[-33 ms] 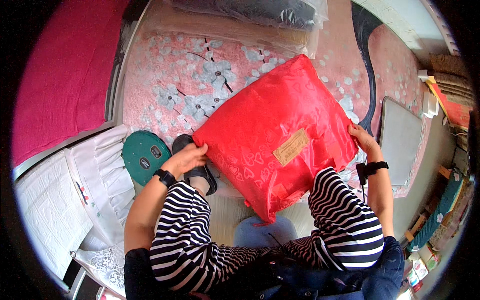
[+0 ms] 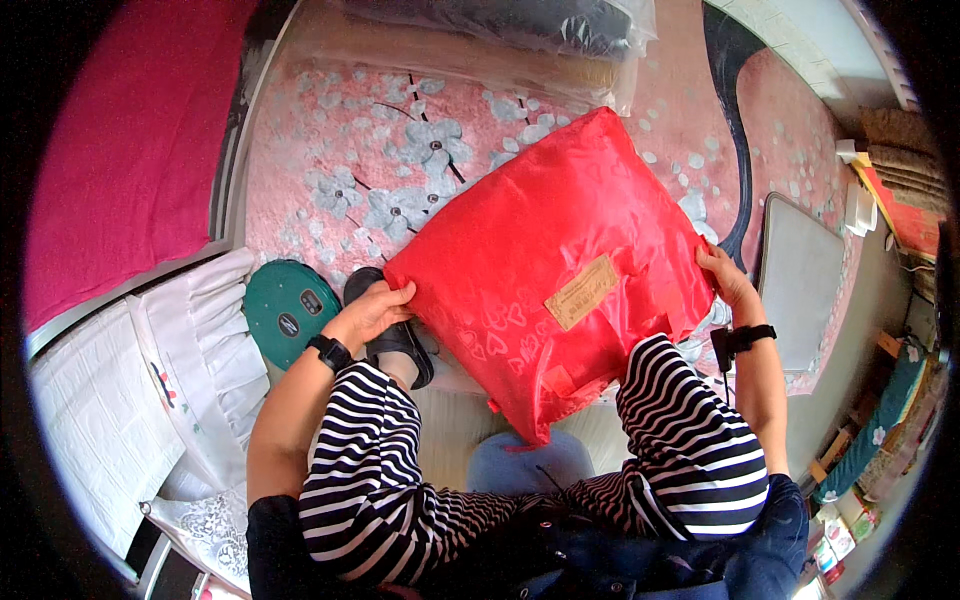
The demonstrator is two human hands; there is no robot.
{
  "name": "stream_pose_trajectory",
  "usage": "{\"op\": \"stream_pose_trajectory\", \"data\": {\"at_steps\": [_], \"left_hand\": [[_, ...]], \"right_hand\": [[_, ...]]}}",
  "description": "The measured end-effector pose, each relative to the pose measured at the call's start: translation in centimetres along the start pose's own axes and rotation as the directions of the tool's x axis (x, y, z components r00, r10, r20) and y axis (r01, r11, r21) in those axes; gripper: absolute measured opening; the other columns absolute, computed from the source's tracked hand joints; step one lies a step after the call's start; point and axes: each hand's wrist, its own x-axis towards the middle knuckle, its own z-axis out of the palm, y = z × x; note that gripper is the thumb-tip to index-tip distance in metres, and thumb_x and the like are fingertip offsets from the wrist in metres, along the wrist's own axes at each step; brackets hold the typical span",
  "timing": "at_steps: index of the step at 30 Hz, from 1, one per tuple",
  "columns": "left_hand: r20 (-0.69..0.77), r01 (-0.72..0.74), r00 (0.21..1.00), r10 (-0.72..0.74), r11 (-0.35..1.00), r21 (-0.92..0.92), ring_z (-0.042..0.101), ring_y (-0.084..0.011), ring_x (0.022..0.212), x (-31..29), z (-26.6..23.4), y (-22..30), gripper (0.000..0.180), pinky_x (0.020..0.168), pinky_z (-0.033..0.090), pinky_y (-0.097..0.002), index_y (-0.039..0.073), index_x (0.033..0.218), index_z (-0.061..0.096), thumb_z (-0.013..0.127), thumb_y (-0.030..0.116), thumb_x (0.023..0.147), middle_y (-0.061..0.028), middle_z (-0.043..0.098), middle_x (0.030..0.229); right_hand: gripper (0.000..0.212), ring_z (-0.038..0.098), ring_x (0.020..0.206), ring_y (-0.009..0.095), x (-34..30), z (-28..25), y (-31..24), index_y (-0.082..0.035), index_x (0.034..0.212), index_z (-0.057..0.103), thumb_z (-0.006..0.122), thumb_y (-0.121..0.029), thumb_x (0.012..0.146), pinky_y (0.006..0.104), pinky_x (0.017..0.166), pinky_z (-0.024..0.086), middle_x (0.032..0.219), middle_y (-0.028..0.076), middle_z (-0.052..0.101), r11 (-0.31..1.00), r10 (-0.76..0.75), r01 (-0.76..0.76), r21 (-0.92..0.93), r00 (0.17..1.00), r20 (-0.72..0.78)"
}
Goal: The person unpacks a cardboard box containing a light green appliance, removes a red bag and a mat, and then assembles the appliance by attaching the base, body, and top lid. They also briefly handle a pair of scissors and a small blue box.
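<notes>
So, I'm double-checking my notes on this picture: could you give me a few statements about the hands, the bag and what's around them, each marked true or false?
1. The left hand touches a corner of the red bag. True.
2. The right hand is clear of the red bag. False: it is on the bag's right edge.
3. A tan label is on the red bag. True.
4. The green disc lies to the right of the red bag. False: it lies to its left.
5. The trousers are striped black and white. True.
6. The rug is plain blue. False: it is pink with grey flowers.
</notes>
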Motion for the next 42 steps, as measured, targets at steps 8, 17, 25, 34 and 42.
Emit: {"op": "stream_pose_trajectory", "data": {"at_steps": [8,17,25,34,42], "left_hand": [[-0.228,-0.069,0.973,0.039,0.990,-0.122,0.047,-0.0116,0.048,0.7,-3.2,0.7,0.011,0.060,0.044,-0.0284,0.004,0.091,0.062,0.057,0.007,0.081,0.0016,0.053,0.062],[-0.234,-0.356,0.852,0.468,0.846,0.396,0.057,-0.0172,0.090,-1.4,3.9,8.0,0.039,0.079,0.048,-0.0297,0.003,0.115,0.053,0.053,-0.006,0.077,-0.0061,0.059,0.101],[-0.098,-0.495,0.825,0.557,0.795,0.350,0.042,-0.0216,0.122,2.1,1.8,9.5,0.081,0.102,0.032,-0.0336,0.005,0.137,0.032,0.071,0.004,0.066,-0.0083,0.044,0.132],[-0.105,-0.424,0.874,0.474,0.850,0.312,0.044,-0.0219,0.123,4.9,1.0,13.9,0.067,0.106,0.027,-0.0346,0.000,0.134,0.038,0.067,0.008,0.074,-0.0089,0.049,0.132],[-0.163,-0.473,0.859,0.485,0.874,0.107,0.049,-0.0242,0.118,1.8,3.1,11.1,0.071,0.103,0.034,-0.0365,0.005,0.134,0.041,0.064,-0.004,0.067,-0.0077,0.051,0.130]], "right_hand": [[0.054,0.054,0.112,0.022,-8.0,8.4,-10.8,0.000,0.138,0.032,0.051,-0.008,0.089,0.0327,0.097,0.043,0.126,0.016,0.052,0.803,-0.496,0.517,0.296,0.855,-0.149],[0.052,0.047,0.121,0.023,-0.1,7.9,-17.0,0.004,0.135,0.033,0.048,-0.008,0.087,0.0360,0.094,0.043,0.129,0.014,0.050,0.448,-0.757,0.480,0.754,0.653,0.034],[0.087,0.032,0.131,0.029,6.4,7.1,-17.4,-0.004,0.143,0.021,0.074,-0.014,0.074,0.0396,0.104,0.034,0.143,0.020,0.031,0.665,-0.746,0.695,-0.273,0.631,-0.212],[0.085,0.051,0.112,0.022,11.3,9.7,-16.6,-0.004,0.136,0.035,0.080,-0.026,0.068,0.0347,0.098,0.039,0.125,0.011,0.053,0.827,-0.551,0.559,-0.052,0.826,0.122],[0.047,0.059,0.081,0.015,8.1,10.5,-9.5,-0.002,0.119,0.052,0.070,-0.012,0.077,0.0297,0.073,0.049,0.098,0.003,0.062,0.882,-0.467,0.471,0.030,0.880,-0.079]]}}
